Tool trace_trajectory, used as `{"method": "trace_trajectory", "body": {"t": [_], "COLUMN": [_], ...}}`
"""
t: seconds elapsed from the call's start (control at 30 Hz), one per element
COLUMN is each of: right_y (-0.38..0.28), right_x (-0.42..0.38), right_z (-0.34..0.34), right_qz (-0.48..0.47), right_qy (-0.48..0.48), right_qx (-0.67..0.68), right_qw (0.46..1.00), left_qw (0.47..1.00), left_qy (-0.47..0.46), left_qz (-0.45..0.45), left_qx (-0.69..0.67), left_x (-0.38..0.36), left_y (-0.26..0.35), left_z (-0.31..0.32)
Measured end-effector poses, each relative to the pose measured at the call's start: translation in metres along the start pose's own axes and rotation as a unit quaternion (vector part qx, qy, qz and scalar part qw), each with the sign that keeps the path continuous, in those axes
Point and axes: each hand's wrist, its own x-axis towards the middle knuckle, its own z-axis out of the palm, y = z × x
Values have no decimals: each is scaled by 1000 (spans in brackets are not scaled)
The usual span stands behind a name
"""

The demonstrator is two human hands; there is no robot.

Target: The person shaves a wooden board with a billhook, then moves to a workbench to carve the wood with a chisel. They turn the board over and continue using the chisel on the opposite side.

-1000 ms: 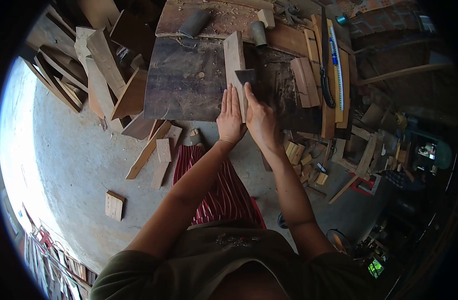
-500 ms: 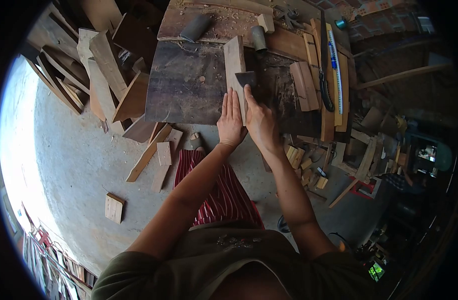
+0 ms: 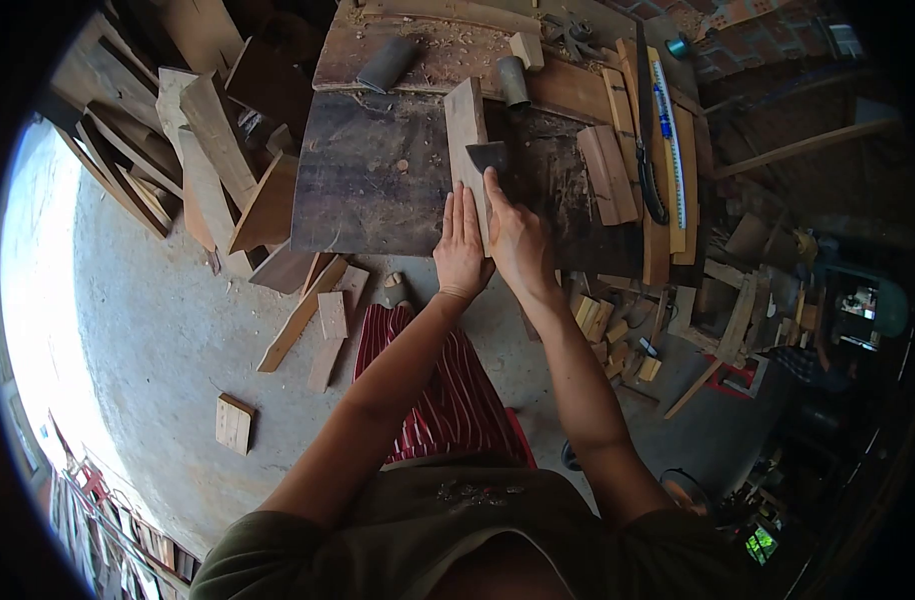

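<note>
A pale wooden block lies lengthwise on the dark worktable, its near end at the table's front edge. My left hand presses on the block's near part with fingers stretched out flat. On the block's right side, my right hand is closed around a tool with a dark, wide blade, the index finger pointing along it. The blade lies against the block's right edge. The tool's handle is hidden under the hand.
Behind the block are a dark cylinder, a metal cylinder and a small wood block. A handsaw, a blue-marked strip and a wood piece lie right. Boards lean at left.
The view has shifted slightly. Both hands, the block and the blade keep nearly the same places relative to each other; the blade looks turned very slightly.
</note>
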Motion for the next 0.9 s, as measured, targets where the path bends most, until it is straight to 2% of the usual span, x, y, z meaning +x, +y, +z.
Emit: {"method": "trace_trajectory", "body": {"t": [0.07,0.13,0.23,0.37,0.43,0.5,0.57,0.73,0.9], "right_y": [1,3,3,0,-2,3,1,-2,0], "right_x": [-3,-2,12,2,12,15,5,8,-3], "right_z": [0,1,3,0,-4,3,1,-2,-2], "right_qz": [-2,8,0,10,17,-11,4,14,8], "right_qy": [-8,-24,7,-32,-23,13,-10,-25,-26], "right_qx": [-4,-12,2,-41,-5,8,-23,-5,1], "right_qw": [1000,1000,1000,999,1000,1000,1000,1000,1000], "left_qw": [999,1000,1000,1000,999,1000,999,1000,999], "left_qy": [-9,4,-1,-2,20,-6,-7,15,6], "left_qz": [-15,-1,7,-5,17,-3,-10,10,-3], "left_qx": [-36,-16,-1,-17,19,-9,-42,-10,-36], "left_x": [1,4,-1,3,0,-1,1,-1,2], "left_y": [0,-1,-1,-4,-2,1,1,-1,-3], "left_z": [1,4,4,5,7,1,-1,4,1]}}
